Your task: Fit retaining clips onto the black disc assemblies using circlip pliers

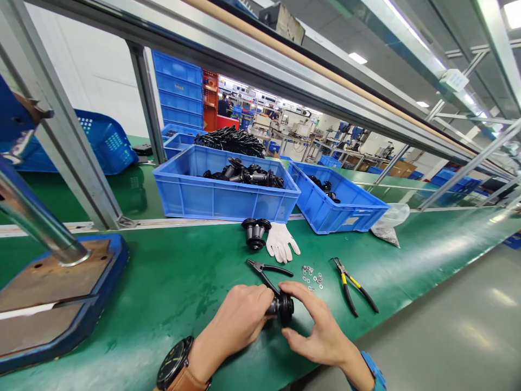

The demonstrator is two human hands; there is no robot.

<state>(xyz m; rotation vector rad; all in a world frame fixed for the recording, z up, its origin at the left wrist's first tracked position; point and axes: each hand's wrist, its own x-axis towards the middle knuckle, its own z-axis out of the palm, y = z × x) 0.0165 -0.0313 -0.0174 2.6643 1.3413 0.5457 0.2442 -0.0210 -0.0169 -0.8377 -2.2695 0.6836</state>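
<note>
My left hand [244, 315] is wrapped around the barrel of a black flanged hub [286, 308] held low over the bench. Thumb and fingers of my right hand [315, 326] curve around the wide end of the same hub, at its rim. Just beyond lie black-handled pliers [279, 269], one handle partly behind the hub. Small metal rings [312, 277] are scattered to their right. Further right rest yellow-and-black bent-nose pliers [353, 285], jaws pointing away. A white glove [281, 242] lies beside a few upright black hubs [255, 234].
Two blue bins [228, 190] [342, 206] holding black parts stand along the back of the green bench [171, 282]. A clear plastic bag [391, 222] sits right of them. A blue-edged press base [118, 260] with a metal column [52, 228] occupies the left. A metal frame crosses above.
</note>
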